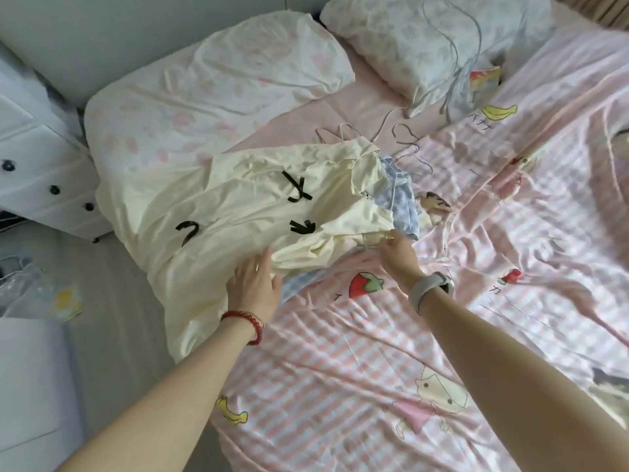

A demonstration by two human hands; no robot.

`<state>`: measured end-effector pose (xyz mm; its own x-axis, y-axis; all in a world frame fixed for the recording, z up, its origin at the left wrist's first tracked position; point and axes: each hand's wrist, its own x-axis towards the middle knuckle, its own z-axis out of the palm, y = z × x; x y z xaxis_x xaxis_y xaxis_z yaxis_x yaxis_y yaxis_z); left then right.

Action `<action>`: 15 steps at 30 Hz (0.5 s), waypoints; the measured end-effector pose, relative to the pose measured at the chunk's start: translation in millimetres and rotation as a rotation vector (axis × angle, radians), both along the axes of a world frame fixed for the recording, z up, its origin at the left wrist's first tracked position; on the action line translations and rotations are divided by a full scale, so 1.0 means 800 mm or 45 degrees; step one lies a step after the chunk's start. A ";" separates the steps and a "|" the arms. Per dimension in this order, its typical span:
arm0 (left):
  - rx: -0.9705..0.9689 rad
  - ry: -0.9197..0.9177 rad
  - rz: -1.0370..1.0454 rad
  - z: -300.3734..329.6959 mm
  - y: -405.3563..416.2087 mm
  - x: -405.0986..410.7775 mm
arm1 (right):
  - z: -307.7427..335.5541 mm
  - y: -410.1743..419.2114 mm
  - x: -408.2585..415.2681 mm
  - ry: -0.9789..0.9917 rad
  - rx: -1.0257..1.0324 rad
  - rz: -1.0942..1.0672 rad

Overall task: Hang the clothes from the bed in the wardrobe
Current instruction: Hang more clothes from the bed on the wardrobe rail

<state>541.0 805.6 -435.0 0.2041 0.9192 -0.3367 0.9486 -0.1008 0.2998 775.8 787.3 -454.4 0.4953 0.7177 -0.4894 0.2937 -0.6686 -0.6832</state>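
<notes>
Both arms are out over the bed (340, 352) now. The cream garment (218, 212), the one with black marks printed on it, lies spread across the near corner of the mattress, one end draped over the edge toward the floor. The left hand (253, 287) lies flat on its lower hem, fingers (263, 264) spread and loose, not gripping anything; the cloth is under the fingertips and bunches up just past them. The right hand (400, 253) reaches in from the other side, fingers curled in at the garment's edge where a white hanger (369, 245) peeks out. It looks like a pinch, but I can't tell whether it's cloth or hanger in there. A blue checked garment (400, 199) lies tucked underneath the cream one, showing between the two hands and beyond the right one. More wire hangers (405, 137) lie scattered farther up, near the pillows (238, 73).
</notes>
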 end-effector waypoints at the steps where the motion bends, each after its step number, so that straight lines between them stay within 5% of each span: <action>1: -0.036 -0.044 0.001 -0.005 0.005 0.000 | -0.006 0.011 0.002 0.118 0.000 -0.158; 6: 0.060 -0.339 0.097 -0.007 0.002 -0.005 | -0.010 0.046 0.008 0.320 0.054 -0.611; 15: 0.151 -0.541 0.176 0.035 -0.056 -0.053 | 0.035 -0.015 -0.037 0.108 0.353 -0.523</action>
